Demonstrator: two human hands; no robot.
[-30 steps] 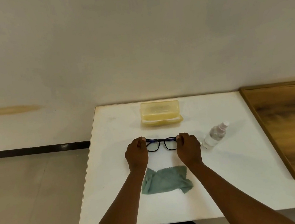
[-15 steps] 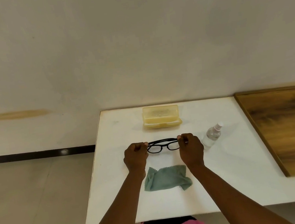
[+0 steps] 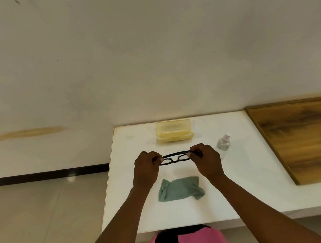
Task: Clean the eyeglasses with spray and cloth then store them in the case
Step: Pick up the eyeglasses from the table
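Black eyeglasses (image 3: pixel 175 158) were pinched at both frame ends by left hand (image 3: pixel 145 168) and right hand (image 3: pixel 207 161), held above white table (image 3: pixel 245 191). Lenses best left untouched; spray bottle (image 3: pixel 223 144) right, green cloth (image 3: pixel 180 189) nearer, open yellow case (image 3: pixel 174 130) behind.

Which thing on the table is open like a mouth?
The yellow plastic glasses case at the back of the white table: its lid stands up. The clear spray bottle is capped.
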